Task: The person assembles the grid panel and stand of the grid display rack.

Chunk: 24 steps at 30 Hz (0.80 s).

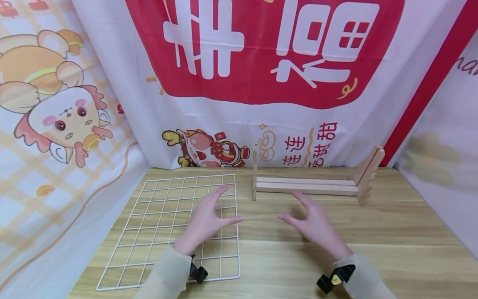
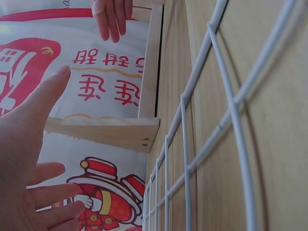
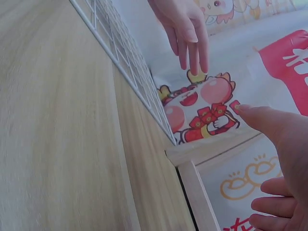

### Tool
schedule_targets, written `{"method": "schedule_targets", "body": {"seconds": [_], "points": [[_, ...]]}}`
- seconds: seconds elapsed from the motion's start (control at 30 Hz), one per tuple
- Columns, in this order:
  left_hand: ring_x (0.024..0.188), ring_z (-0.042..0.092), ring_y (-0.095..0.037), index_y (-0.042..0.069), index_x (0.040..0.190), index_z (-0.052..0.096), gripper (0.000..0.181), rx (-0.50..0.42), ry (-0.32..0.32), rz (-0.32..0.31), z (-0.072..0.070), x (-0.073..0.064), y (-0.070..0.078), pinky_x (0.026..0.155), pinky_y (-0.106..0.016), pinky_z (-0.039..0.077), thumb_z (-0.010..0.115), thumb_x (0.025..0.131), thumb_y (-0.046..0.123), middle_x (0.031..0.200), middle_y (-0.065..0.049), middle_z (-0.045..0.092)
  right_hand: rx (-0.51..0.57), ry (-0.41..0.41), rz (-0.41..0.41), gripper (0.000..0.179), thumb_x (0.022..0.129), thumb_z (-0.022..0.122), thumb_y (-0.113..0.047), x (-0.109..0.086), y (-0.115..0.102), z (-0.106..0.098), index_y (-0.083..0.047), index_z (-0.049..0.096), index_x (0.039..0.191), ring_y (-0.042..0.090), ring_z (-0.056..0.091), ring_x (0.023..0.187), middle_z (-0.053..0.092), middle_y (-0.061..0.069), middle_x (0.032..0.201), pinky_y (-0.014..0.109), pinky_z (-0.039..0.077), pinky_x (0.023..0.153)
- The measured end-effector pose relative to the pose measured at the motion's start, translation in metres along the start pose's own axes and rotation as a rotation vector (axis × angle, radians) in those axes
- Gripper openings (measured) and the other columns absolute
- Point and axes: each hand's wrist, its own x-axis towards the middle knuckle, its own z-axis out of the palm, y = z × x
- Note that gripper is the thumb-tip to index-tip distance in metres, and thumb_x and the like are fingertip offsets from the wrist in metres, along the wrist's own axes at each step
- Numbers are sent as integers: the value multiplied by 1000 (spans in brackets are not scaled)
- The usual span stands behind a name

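The left hand is held above the wire grid, the right hand to its right; thumbs and fingers are spread, nothing gripped. Just beyond the right hand, the wooden rack is set lengthwise, left to right.

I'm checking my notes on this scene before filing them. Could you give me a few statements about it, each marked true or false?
1. The left grip and the right grip both hold nothing. True.
2. The wire grid and the wooden rack are on the table. True.
3. In the head view, the wire grid is right of the wooden rack. False: it is on the left.
4. A printed cloth hangs behind the table. True.
5. The left grip and the right grip touch each other. False: there is a gap between them.
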Motion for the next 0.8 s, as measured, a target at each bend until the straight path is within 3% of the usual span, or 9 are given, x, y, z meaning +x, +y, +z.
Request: {"method": "schedule_targets", "body": {"seconds": [0.3,0.6,0.8], "points": [[132,33,-21,29,144,35,100,-43,24,-84,-14,-8,-17,105,-49,31,73,60,70,146,4,35,84,-20,-10,86,71,73,-58,2,-14,16,-15,45,139,26,42,125,46,6,139,49,35,103],[131,34,-25,26,143,36,99,-77,59,-134,-24,-20,-41,104,-52,32,71,62,69,145,1,36,162,-100,16,85,67,77,-56,-3,-27,47,-18,47,137,20,43,125,47,1,138,44,35,103],[131,34,-29,23,143,36,98,-71,63,-167,-32,-26,-58,103,-54,32,70,63,69,146,-5,36,224,-173,29,81,68,78,-52,-2,-40,57,-17,49,136,20,44,124,49,0,135,42,37,102]]}}
